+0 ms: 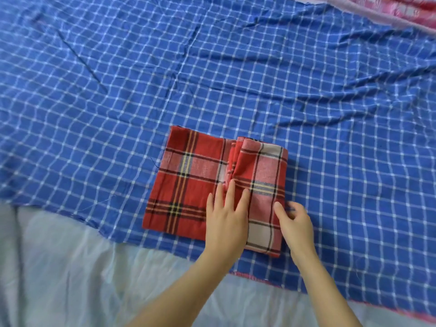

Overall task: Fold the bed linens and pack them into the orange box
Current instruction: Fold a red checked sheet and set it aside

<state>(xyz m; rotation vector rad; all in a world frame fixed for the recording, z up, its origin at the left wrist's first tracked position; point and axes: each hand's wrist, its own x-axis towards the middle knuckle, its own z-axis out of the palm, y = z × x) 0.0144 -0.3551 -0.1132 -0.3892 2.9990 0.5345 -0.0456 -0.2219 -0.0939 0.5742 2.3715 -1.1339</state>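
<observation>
Flap of plaid linen (184,185) points away; left grip (226,223) presses flat, right grip (297,225) pinches edge.

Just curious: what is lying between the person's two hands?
In the head view, the paler folded-over flap of the red plaid cloth lies between the left hand, pressing flat on it, and the right hand pinching its edge.

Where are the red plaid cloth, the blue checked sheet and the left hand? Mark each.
red plaid cloth (186,185): head view, its flat left half.
blue checked sheet (236,67): head view, bare stretch beyond the cloth.
left hand (226,220): head view, back of the hand.
</observation>
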